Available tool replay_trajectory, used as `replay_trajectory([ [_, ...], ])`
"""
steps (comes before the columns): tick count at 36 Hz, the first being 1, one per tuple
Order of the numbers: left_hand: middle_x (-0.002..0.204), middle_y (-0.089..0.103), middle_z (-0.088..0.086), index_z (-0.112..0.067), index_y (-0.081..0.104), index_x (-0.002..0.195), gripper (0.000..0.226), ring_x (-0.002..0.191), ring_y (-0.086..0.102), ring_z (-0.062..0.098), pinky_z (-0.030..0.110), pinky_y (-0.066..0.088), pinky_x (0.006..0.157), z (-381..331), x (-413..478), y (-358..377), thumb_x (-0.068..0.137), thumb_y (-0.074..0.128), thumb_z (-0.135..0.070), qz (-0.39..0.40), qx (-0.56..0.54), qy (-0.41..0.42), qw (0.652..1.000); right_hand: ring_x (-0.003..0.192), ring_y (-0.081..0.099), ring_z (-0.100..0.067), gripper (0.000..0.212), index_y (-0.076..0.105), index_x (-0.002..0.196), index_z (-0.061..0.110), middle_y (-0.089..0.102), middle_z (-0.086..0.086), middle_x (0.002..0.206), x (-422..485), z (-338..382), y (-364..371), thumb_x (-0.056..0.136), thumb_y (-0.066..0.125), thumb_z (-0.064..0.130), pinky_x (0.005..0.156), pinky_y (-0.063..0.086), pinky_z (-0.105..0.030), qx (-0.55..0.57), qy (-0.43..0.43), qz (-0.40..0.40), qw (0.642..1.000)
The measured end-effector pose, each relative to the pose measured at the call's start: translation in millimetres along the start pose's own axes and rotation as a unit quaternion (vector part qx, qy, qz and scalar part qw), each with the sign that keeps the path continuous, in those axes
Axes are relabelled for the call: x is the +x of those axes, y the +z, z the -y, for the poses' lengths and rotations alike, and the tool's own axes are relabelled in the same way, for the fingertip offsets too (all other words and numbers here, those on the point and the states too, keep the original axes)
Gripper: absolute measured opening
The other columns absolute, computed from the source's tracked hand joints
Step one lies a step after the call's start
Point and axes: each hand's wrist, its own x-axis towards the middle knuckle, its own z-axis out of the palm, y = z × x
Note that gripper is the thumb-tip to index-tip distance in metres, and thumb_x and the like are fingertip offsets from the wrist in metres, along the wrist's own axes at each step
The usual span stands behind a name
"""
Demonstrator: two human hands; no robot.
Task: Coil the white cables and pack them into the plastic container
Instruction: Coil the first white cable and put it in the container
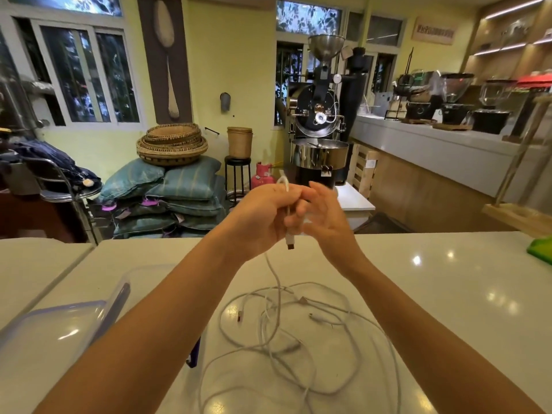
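Head view: both bare forearms reach forward and the two hands meet, raised above a glossy white tabletop [433, 294]. The left hand [263, 213] has its fingers curled round a thin white cable [270, 264]; a small loop of it sticks up above the knuckles, and a white plug with a dark metal tip [289, 244] hangs just below the fist. The right hand [327, 218] is just beside the left, its fingertips touching the left hand's fingers. It is blurred, so I cannot tell whether it pinches the cable or only rests against it.

From the left hand the cable drops down to a loose tangle of white cables [298, 330] lying spread in wide loops on the tabletop between the two forearms, with several plugs showing among the strands. A clear plastic container with bluish-purple trim [68, 327] sits on the tabletop at the lower left, partly under the left forearm, just beside the tangle; no cable shows inside it.

A bright green object [541, 249] lies at the right edge of the tabletop. Beyond it stand a black and steel coffee roaster [319, 115], a stack of blue-green sacks [170, 198] topped with woven baskets [171, 144], and a pink gas cylinder [261, 176]
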Motion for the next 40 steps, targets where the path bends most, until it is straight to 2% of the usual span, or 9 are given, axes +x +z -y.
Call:
replay_trajectory([
  [3,0.044,0.050,-0.007,-0.007,0.056,0.082,0.032,0.037,0.040,0.002,0.014,0.037,0.039,2,0,6,0.097,0.028,-0.011,0.014,0.006,0.015,1.000,0.083,0.060,0.013,0.011,0.048,0.090,0.010,0.062,0.010,0.088,1,-2,19,0.082,0.053,0.005,0.072,0.049,-0.006,0.064,0.024,0.036,0.997],
  [5,0.044,0.049,-0.007,-0.008,0.056,0.080,0.033,0.037,0.038,0.002,0.013,0.034,0.038,1,2,7,0.097,0.028,-0.012,0.022,-0.006,0.015,1.000,0.069,0.058,0.017,0.019,0.045,0.081,0.009,0.057,0.012,0.075,-3,-2,31,0.091,0.038,-0.006,0.063,0.045,-0.002,0.030,0.047,0.041,0.998],
  [7,0.043,0.047,-0.006,-0.008,0.056,0.079,0.034,0.036,0.036,0.002,0.014,0.032,0.038,-2,4,4,0.097,0.028,-0.012,0.020,-0.017,0.012,1.000,0.075,0.059,0.007,0.016,0.053,0.095,0.008,0.056,0.008,0.083,-10,-9,43,0.093,0.039,0.000,0.071,0.046,-0.007,0.006,0.078,0.067,0.995],
  [10,0.042,0.046,-0.007,-0.009,0.055,0.079,0.034,0.036,0.035,0.003,0.014,0.032,0.039,-5,10,-8,0.097,0.027,-0.013,-0.006,-0.011,0.014,1.000,0.057,0.061,-0.002,0.022,0.049,0.110,-0.004,0.060,-0.001,0.072,-18,-11,53,0.093,0.040,0.006,0.061,0.050,-0.010,0.047,0.135,0.079,0.987],
  [15,0.043,0.048,-0.007,-0.009,0.052,0.079,0.033,0.035,0.037,0.002,0.014,0.033,0.040,-9,19,-37,0.098,0.026,-0.015,-0.088,0.052,0.005,0.995,0.046,0.048,-0.007,0.013,0.052,0.094,0.013,0.053,-0.002,0.063,-34,0,56,0.093,0.042,0.006,0.054,0.051,-0.022,0.147,0.257,0.154,0.943],
  [22,0.056,0.043,0.003,-0.009,0.054,0.073,0.036,0.038,0.036,0.003,0.015,0.031,0.044,-7,18,-61,0.098,0.029,-0.012,-0.128,0.220,0.000,0.967,0.033,0.034,0.000,0.024,0.060,0.073,0.023,0.046,0.010,0.038,-39,23,33,0.093,0.046,0.019,0.039,0.028,-0.011,-0.031,0.191,0.149,0.970],
  [27,0.058,0.045,0.002,-0.009,0.055,0.073,0.035,0.044,0.037,0.006,0.015,0.032,0.046,-9,13,-68,0.097,0.030,-0.009,-0.113,0.248,0.005,0.962,0.051,0.046,0.001,0.029,0.056,0.062,0.031,0.054,0.012,0.053,-35,47,13,0.090,0.050,0.025,0.053,0.037,-0.011,-0.182,0.093,0.119,0.972],
  [30,0.060,0.048,0.002,-0.009,0.056,0.075,0.034,0.048,0.041,0.007,0.012,0.035,0.043,-11,8,-69,0.097,0.031,-0.008,-0.095,0.249,0.009,0.964,0.045,0.042,0.001,0.028,0.053,0.061,0.032,0.046,0.009,0.053,-29,61,0,0.089,0.050,0.028,0.049,0.035,-0.009,-0.258,0.053,0.101,0.959],
  [40,0.060,0.058,0.002,-0.007,0.056,0.076,0.035,0.045,0.053,0.001,0.010,0.044,0.047,-33,2,-65,0.097,0.028,-0.005,-0.084,0.212,0.066,0.971,0.052,0.051,0.006,0.023,0.063,0.061,0.023,0.048,0.007,0.048,-19,90,-18,0.083,0.059,0.029,0.049,0.038,-0.014,-0.343,-0.017,0.102,0.933],
])
